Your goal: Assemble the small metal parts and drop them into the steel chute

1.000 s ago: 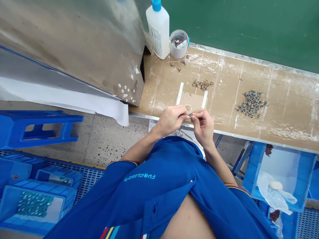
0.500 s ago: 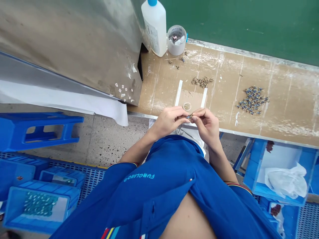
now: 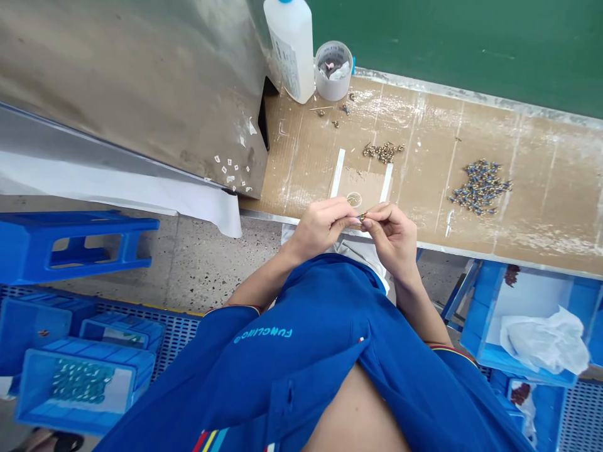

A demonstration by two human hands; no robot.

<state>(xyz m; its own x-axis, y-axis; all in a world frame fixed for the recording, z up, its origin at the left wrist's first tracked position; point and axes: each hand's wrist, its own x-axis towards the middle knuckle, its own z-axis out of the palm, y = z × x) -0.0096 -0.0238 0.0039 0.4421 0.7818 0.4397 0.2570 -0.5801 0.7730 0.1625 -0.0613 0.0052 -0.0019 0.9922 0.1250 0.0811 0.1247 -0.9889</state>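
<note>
Between the fingertips of both hands sits a small blue and gold metal piece (image 3: 361,217), too small to name its kind. My left hand (image 3: 325,225) pinches it from the left. My right hand (image 3: 391,233) pinches it from the right, thumb and forefinger together. Just beyond the fingertips lies a small clear ring-shaped dish (image 3: 353,199) with thin bits in it, on a piece of cardboard between two white strips. A pile of small gold metal parts (image 3: 384,152) is farther back. Off to the right lies a larger pile of blue and gold pieces (image 3: 479,187).
A white bottle (image 3: 293,53) and a tape roll (image 3: 333,70) holding scraps stand at the back left of the cardboard-covered bench (image 3: 424,163). A metal housing (image 3: 188,81) borders the left. Blue bins (image 3: 532,314) sit below right; a blue stool (image 3: 80,248) stands left.
Both hands stay together at the bench edge, with the fingers shifting slightly around the small piece. The camera view has moved a little.
</note>
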